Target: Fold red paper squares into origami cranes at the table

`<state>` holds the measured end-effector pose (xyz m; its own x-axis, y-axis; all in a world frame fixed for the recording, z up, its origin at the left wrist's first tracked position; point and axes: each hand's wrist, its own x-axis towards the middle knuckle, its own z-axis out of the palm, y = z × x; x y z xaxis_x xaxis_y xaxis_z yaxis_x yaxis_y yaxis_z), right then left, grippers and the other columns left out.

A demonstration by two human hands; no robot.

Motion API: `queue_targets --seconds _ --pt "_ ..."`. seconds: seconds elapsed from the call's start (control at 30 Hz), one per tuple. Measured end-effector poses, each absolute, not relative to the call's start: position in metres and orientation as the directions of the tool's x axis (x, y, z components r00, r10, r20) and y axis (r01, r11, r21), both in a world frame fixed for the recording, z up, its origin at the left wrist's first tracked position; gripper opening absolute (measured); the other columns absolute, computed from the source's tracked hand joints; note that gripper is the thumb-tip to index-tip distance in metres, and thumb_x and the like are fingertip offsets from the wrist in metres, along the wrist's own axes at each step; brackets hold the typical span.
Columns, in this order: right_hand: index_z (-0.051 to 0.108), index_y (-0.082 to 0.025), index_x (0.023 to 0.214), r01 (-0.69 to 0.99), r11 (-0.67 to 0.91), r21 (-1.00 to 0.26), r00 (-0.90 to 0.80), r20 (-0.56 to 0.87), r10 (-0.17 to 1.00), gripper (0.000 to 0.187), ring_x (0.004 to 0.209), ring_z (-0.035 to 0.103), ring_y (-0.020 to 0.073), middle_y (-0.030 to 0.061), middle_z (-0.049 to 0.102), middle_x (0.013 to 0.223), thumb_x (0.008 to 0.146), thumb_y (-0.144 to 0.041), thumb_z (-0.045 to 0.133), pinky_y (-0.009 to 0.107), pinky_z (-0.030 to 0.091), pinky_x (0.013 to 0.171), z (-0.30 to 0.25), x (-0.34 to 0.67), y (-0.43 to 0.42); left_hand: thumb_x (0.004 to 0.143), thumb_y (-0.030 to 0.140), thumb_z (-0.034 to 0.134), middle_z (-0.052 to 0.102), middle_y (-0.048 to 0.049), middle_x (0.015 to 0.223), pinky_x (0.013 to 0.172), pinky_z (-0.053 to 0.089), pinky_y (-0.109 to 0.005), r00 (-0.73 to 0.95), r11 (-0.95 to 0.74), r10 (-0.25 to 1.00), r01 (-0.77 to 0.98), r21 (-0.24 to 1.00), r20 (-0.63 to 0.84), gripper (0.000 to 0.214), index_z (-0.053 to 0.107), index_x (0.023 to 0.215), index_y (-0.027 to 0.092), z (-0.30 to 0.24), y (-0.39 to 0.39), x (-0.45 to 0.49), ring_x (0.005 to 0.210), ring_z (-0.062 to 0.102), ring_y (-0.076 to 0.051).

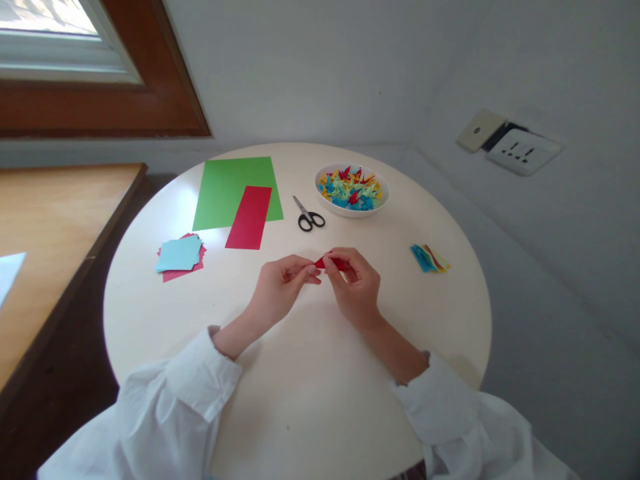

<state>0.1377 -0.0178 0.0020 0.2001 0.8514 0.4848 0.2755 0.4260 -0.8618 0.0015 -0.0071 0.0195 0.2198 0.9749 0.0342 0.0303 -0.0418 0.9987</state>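
Both grips are closed on a small folded red paper piece, pinched between the left hand and right hand just above the round cream counter. A clean fold here probably needs aligned edges and firm, even fingertip pressure.

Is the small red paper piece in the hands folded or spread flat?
Folded: the small red paper piece shows as a narrow strip pinched between the left hand and right hand.
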Motion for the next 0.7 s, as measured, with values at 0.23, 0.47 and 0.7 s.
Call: queue_targets --seconds 0.23,0.47,0.7 --pt "0.06 -0.02 0.078 0.333 0.444 -0.832 0.205 0.523 0.827 0.005 0.073 0.06 0.0125 0.0014 0.062 0.079 0.08 -0.023 0.058 0.025 0.053 0.064 0.0039 0.1364 -0.0175 0.079 0.034 0.057 0.071 -0.0074 0.077 0.07 0.055 -0.031 0.232 -0.116 0.969 0.108 0.987 0.088 0.022 0.064 0.08 0.013 0.0188 -0.0094 0.0017 0.072 0.068 -0.019" --pt "0.059 -0.02 0.077 0.378 0.456 -0.806 0.197 0.551 0.811 0.003 0.07 0.059 0.0116 0.0007 0.061 0.077 0.08 -0.02 0.057 0.024 0.052 0.061 0.0046 0.1367 -0.0174 0.082 0.033 0.054 0.071 -0.0075 0.077 0.07 0.054 -0.03 0.25 -0.175 0.96 0.17 0.97 0.129 0.022 0.064 0.083 0.014 0.0168 -0.0109 0.0001 0.073 0.068 -0.019" --pt "0.058 -0.02 0.076 0.41 0.464 -0.785 0.181 0.569 0.802 0.004 0.069 0.058 0.0113 0.0007 0.061 0.076 0.079 -0.018 0.057 0.024 0.051 0.06 0.0054 0.1361 -0.0166 0.082 0.033 0.054 0.071 -0.0075 0.077 0.069 0.054 -0.029 0.256 -0.187 0.957 0.184 0.965 0.136 0.021 0.063 0.082 0.014 0.0164 -0.0113 0.001 0.073 0.068 -0.018"
